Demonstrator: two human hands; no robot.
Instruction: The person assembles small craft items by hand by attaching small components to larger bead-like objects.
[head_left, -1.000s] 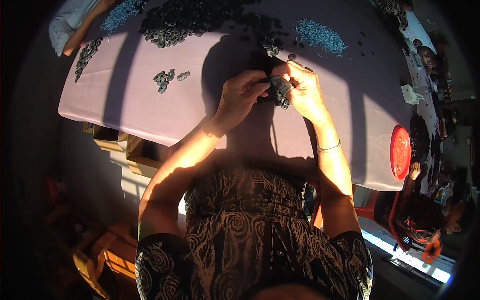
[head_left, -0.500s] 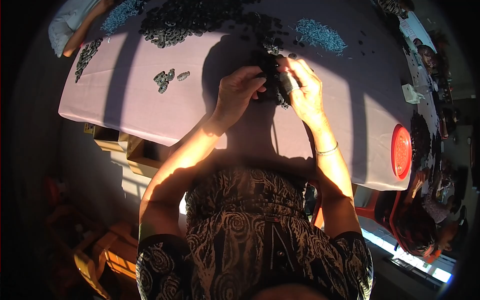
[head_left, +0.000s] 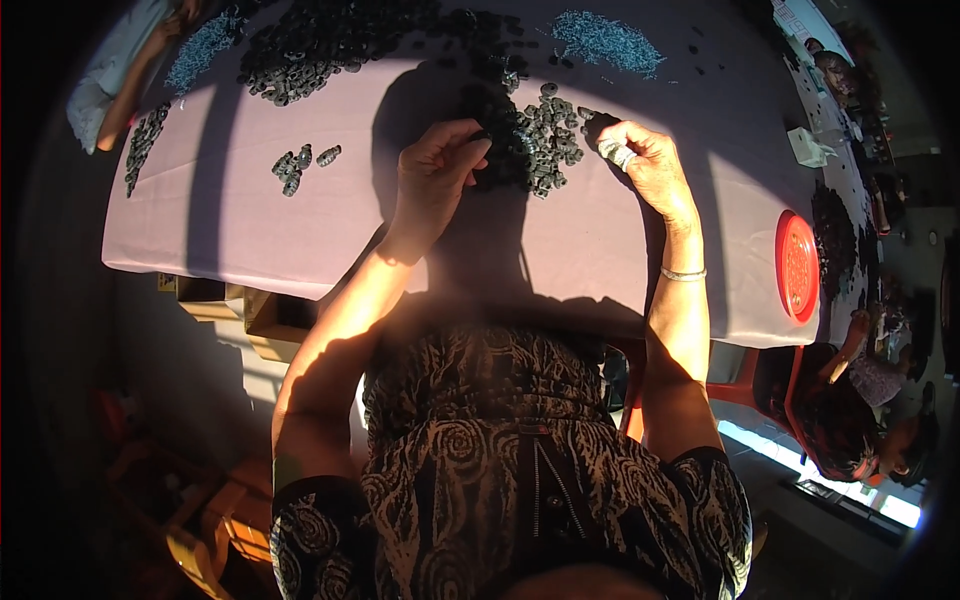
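Note:
My left hand [head_left: 436, 165] is closed in a pinch at the left edge of a heap of small black parts [head_left: 550, 140]. A small black part [head_left: 479, 136] shows at its fingertips, though shadow blurs the outline. To the right of that heap, my right hand [head_left: 655, 170] is curled with thumb and fingers together. Pale wrapping [head_left: 617, 153] covers one of its fingers. Whatever its fingertips may hold is lost in dark shadow. Several joined black pieces [head_left: 292, 168] lie on the cloth at the left, beside a single one [head_left: 329, 155].
Across the pinkish tablecloth [head_left: 300, 235] lie a large black pile [head_left: 310, 50] and heaps of small bluish pieces [head_left: 608, 42] [head_left: 200, 52]. A red lid-like disc [head_left: 797, 266] is at the right edge. Another person's arm [head_left: 125, 95] reaches in at far left.
My right hand has moved right, away from my left hand, uncovering the sunlit black parts between them. My left hand stays pinched. The whole view has shifted slightly.

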